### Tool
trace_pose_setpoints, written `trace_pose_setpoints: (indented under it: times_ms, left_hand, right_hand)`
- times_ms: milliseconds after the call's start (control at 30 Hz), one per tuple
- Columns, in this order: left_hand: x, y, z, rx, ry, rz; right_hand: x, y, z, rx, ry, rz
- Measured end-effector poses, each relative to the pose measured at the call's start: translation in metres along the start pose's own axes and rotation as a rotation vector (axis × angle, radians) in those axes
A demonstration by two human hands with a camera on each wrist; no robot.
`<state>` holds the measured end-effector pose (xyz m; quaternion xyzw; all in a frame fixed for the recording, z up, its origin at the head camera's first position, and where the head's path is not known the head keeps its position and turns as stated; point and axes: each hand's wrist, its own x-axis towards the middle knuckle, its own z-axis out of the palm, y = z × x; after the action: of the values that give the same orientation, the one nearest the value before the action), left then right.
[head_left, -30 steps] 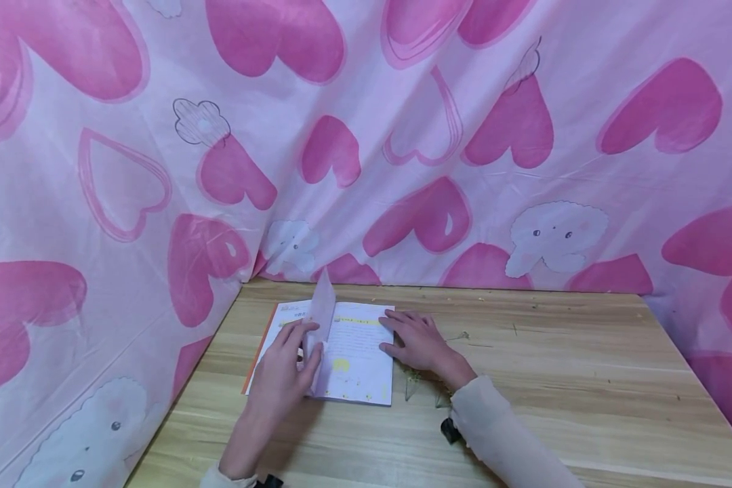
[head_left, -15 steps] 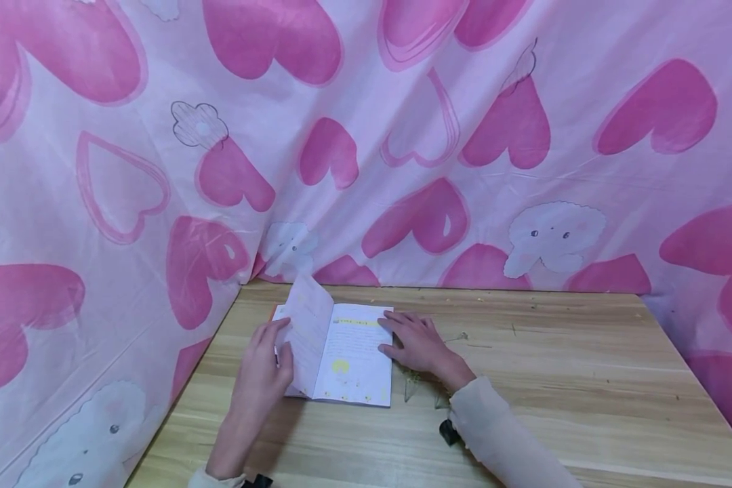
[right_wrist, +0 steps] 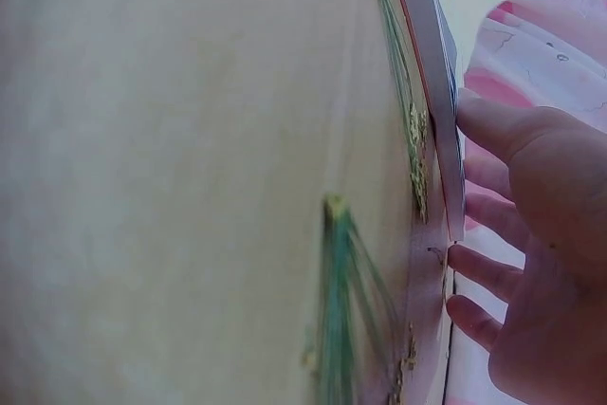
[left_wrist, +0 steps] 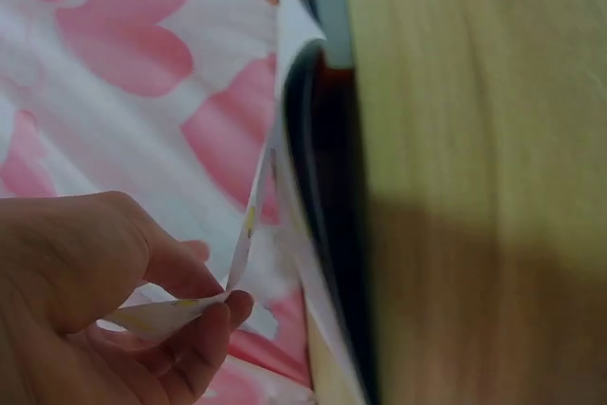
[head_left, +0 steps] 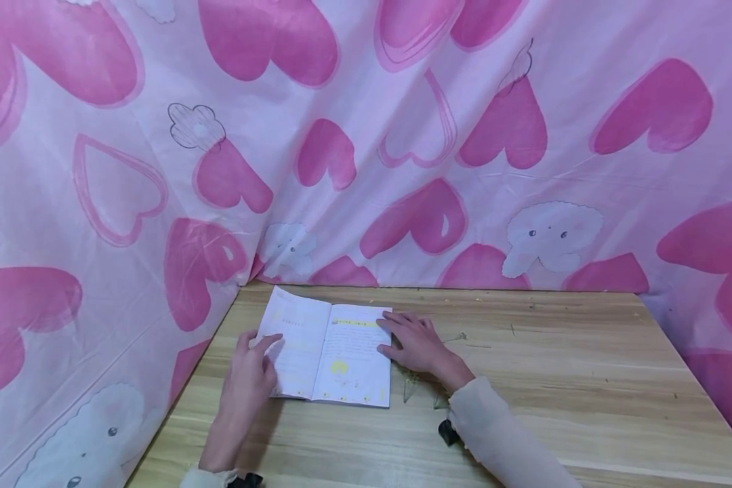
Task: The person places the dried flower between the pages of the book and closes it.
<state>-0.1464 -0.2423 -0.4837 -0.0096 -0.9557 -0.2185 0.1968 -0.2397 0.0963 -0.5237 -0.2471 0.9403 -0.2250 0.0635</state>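
Note:
An open book [head_left: 356,349] lies toward the left side of the wooden table, its right page printed with text and yellow pictures. At its left side my left hand [head_left: 247,373] pinches a page [head_left: 295,342] between thumb and fingers. The left wrist view shows that page [left_wrist: 245,239] bent at the fingertips and raised off the dark-edged part of the book. My right hand [head_left: 417,342] rests with loosely extended fingers on the right page's outer edge. In the right wrist view its thumb [right_wrist: 488,120] lies at the book's edge, with nothing gripped.
Dried green plant sprigs [right_wrist: 341,282] lie on the table [head_left: 561,393] beside the book, under the right wrist. A thin twig [head_left: 457,337] lies farther back. A pink heart-patterned cloth [head_left: 415,224] hangs behind and along the left side.
My left hand has moved left, carrying the page from standing upright near the spine over to the left side, where its printed face now shows. My right hand stays in place.

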Motion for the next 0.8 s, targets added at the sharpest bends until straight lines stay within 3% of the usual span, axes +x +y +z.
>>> trace_pose_setpoints:
  times_ms: [233,433,567,633,700,800]
  left_hand:
    - [-0.003,-0.01,0.007,0.051,-0.188,-0.093]
    - [-0.002,-0.016,0.016,0.064,-0.229,-0.094]
    - [-0.001,-0.016,0.02,0.104,-0.213,-0.089]
    - [0.0,-0.014,0.022,0.132,-0.175,-0.073]
    - [0.003,-0.01,0.026,0.129,-0.095,-0.008]
    - [0.011,-0.001,0.036,0.047,0.023,0.174]
  right_hand:
    - [-0.002,-0.001,0.0,0.008,0.008,-0.013]
    - [-0.003,-0.001,-0.001,0.003,0.016,-0.009]
    - [-0.002,-0.001,0.0,-0.004,0.013,-0.006]
    - [-0.002,-0.001,0.0,-0.007,0.013,-0.005]
    - [-0.002,-0.001,0.001,-0.01,0.013,-0.004]
    - [-0.001,0.0,0.001,-0.01,0.014,-0.005]
